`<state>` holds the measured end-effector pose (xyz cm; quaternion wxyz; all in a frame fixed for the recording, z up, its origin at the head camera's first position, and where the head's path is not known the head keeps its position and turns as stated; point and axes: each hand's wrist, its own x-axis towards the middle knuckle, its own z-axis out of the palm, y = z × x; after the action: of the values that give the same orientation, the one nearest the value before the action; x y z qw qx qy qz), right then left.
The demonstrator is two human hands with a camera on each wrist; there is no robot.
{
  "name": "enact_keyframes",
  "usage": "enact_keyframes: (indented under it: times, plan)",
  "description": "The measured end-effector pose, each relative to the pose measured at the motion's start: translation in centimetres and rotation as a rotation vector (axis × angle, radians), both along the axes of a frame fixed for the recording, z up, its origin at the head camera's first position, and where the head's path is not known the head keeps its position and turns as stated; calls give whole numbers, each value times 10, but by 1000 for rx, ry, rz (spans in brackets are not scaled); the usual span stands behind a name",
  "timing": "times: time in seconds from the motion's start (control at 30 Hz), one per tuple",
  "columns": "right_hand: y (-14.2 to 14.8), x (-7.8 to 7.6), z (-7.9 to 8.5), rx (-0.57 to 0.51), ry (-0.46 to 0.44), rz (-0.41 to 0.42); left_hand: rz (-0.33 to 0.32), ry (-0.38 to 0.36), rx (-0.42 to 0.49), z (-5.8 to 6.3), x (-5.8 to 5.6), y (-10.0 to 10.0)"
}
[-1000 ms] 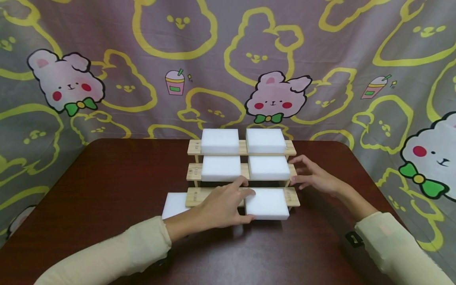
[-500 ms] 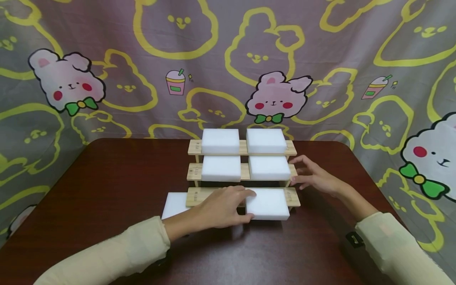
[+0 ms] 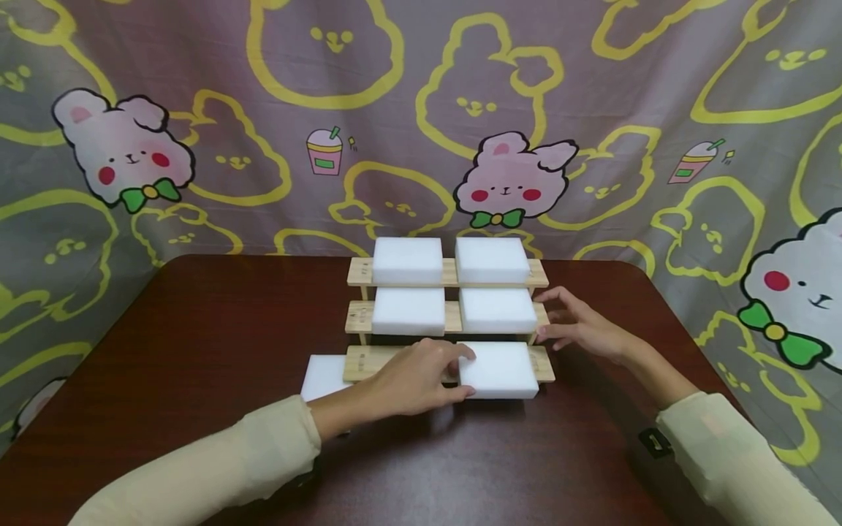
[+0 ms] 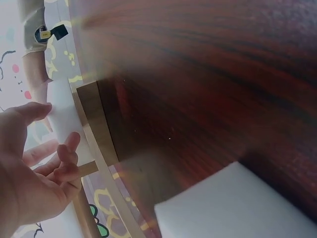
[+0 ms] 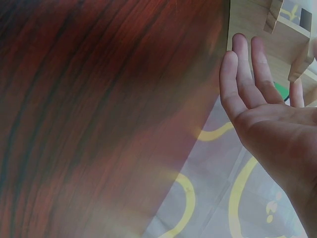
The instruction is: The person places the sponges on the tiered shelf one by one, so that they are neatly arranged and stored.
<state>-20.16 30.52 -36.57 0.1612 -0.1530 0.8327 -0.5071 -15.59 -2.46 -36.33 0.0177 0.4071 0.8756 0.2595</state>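
A three-tier wooden stand (image 3: 368, 361) carries white foam-like blocks. My left hand (image 3: 411, 380) holds the left end of one white block (image 3: 498, 369) over the right part of the lowest shelf, thumb on the near side and fingers on top. The left wrist view shows this block (image 4: 64, 114) between thumb and fingers. My right hand (image 3: 585, 325) is at the stand's right end, its fingertips touching or very near the middle shelf. In the right wrist view several fingers (image 5: 242, 69) are extended beside the wood; the thumb is mostly out of frame.
Two blocks sit on the top shelf (image 3: 449, 272) and two on the middle shelf (image 3: 452, 318). Another white block (image 3: 325, 374) lies on the dark table (image 3: 197, 351) at the stand's left front. A patterned curtain (image 3: 395, 117) hangs behind.
The held block has shifted slightly back and right over the lowest shelf, along with my left hand. The left index finger has drawn in. My right hand stays in place.
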Motion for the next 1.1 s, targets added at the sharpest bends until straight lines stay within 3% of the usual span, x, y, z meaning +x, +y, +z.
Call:
enact_keyframes:
  times: [0.5,1.1]
  plan:
    - [0,0,1,-7,-19,3,2,45,102,-5,-5,8]
    - [-1,0,0,-19,-29,5,18,82,98,-6,-10,13]
